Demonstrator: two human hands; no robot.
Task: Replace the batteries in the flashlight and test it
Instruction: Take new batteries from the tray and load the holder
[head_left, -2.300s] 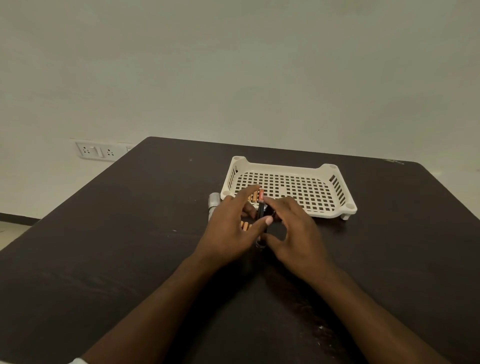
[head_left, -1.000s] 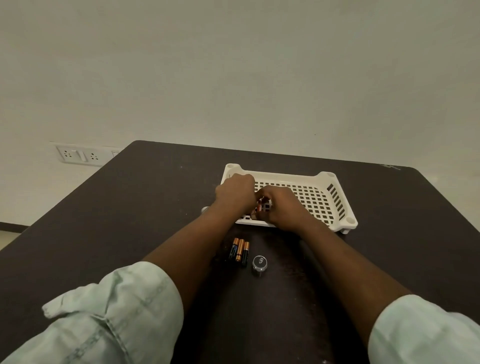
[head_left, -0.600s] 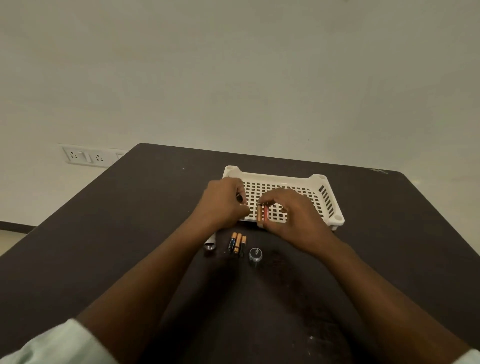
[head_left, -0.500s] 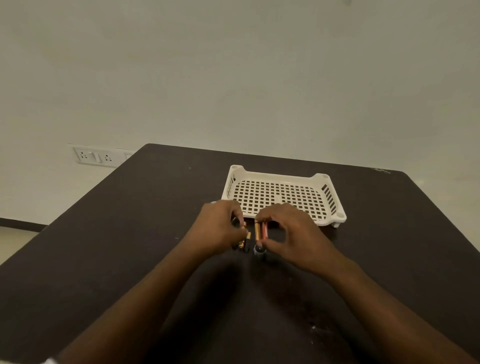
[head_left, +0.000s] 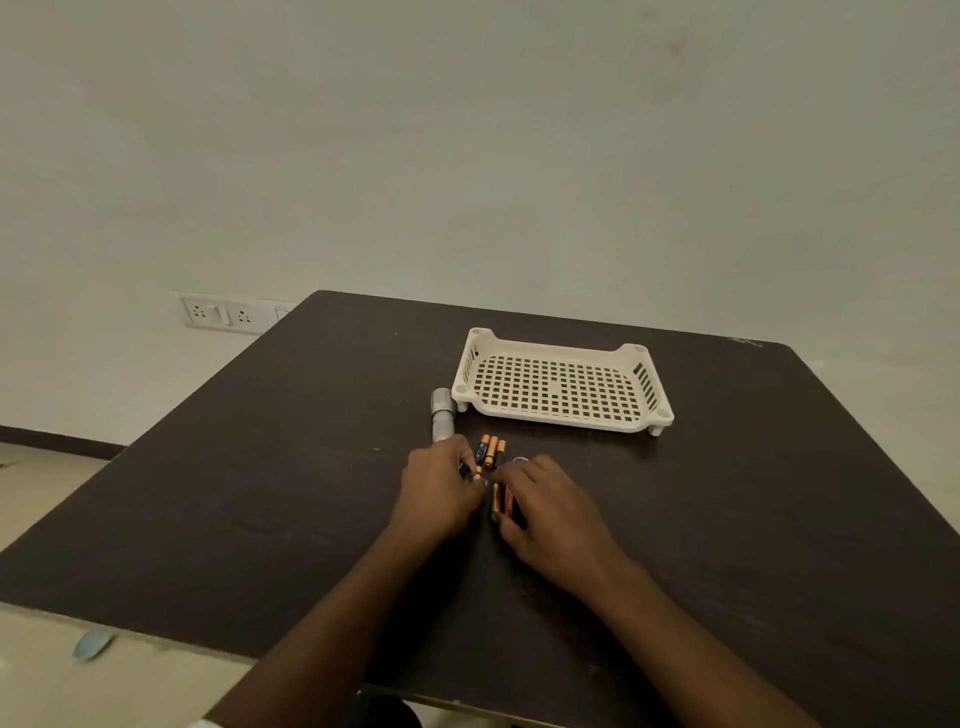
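Observation:
A grey flashlight (head_left: 442, 415) lies on the dark table (head_left: 260, 493), left of a white perforated tray (head_left: 561, 387). Three small black-and-copper batteries (head_left: 491, 451) lie side by side in front of the tray. The flashlight's round end cap (head_left: 520, 460) peeks out just above my right hand. My left hand (head_left: 441, 486) pinches a single battery (head_left: 477, 474) at its fingertips. My right hand (head_left: 545, 506) is curled around a battery holder (head_left: 503, 501) with copper-coloured batteries in it. The two hands almost touch.
The tray holds nothing. A wall socket plate (head_left: 218, 313) sits beyond the table's left edge. A pale object (head_left: 92, 644) lies on the floor at the lower left. The table's near edge runs below my forearms.
Both hands came back from the tray toward me with the batteries and holder. The flashlight and the three loose batteries, covered before, now show beyond my fingers.

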